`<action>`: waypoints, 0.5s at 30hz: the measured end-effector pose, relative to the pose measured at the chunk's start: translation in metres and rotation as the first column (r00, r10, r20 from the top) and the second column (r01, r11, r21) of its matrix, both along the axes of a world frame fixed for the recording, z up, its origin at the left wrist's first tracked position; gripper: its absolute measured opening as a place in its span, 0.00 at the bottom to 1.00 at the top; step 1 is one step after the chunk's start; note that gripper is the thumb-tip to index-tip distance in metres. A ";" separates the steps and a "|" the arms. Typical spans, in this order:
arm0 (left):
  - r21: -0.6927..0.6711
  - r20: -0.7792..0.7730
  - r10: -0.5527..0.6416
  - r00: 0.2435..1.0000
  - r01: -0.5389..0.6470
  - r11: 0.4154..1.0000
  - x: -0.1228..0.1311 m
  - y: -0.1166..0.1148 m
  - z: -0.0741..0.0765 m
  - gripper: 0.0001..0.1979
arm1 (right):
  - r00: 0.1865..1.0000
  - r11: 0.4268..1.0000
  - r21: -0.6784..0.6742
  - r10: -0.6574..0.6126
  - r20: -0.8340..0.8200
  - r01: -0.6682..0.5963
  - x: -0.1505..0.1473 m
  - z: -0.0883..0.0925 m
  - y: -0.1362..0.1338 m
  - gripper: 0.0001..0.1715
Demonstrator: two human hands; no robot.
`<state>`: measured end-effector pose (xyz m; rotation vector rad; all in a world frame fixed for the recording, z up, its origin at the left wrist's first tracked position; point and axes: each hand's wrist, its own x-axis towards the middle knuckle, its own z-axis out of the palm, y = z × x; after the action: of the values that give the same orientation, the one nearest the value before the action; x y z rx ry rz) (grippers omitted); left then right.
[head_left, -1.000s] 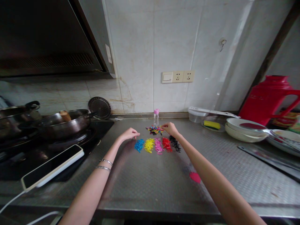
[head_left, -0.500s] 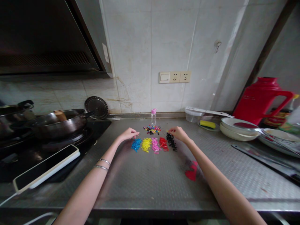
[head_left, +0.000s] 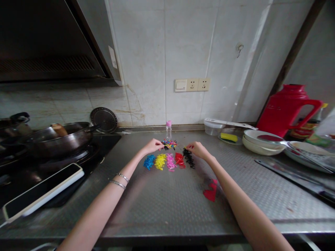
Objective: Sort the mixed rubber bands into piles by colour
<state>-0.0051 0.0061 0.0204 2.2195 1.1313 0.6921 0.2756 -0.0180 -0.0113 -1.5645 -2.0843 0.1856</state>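
Note:
Small coloured pieces that look like little rubber bands lie on the metal counter. A mixed pile is at the back. In front of it, sorted from left to right, are a blue pile, a yellow pile, a pink pile, a red pile and a black pile. My left hand is closed in a pinch at the mixed pile's left edge; what it grips is too small to make out. My right hand pinches above the black pile, a tiny yellowish rubber band showing at its fingertips.
A clear bottle with a pink cap stands behind the mixed pile. Left are a pan on the stove and a phone. Right are a sponge, bowls, a knife and a red thermos.
My left hand has moved right and slightly back, from above the blue pile to the mixed pile. My right hand stays by the black pile. The view has shifted slightly.

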 end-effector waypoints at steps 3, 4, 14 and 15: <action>0.000 0.042 0.007 0.999 -0.007 1.000 0.005 0.001 0.002 0.16 | 0.999 1.000 -0.002 0.031 -0.017 -0.031 -0.009 0.003 -0.003 0.12; 0.000 0.054 0.007 0.999 -0.007 1.000 0.006 0.001 0.002 0.15 | 0.999 0.999 -0.001 0.046 -0.023 -0.046 -0.014 0.005 -0.005 0.12; -0.020 0.067 0.048 0.997 -0.047 0.999 0.000 0.003 -0.006 0.14 | 0.940 0.940 0.049 0.333 0.073 -0.337 -0.088 0.017 -0.043 0.11; -0.020 0.067 0.058 0.996 -0.057 0.998 0.000 0.003 -0.006 0.13 | 0.933 0.935 0.036 0.349 0.092 -0.353 -0.094 0.017 -0.046 0.11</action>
<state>-0.0052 0.0091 0.0142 2.1390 1.1674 0.7721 0.1813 -0.0643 0.0059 -1.1751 -2.4045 0.1923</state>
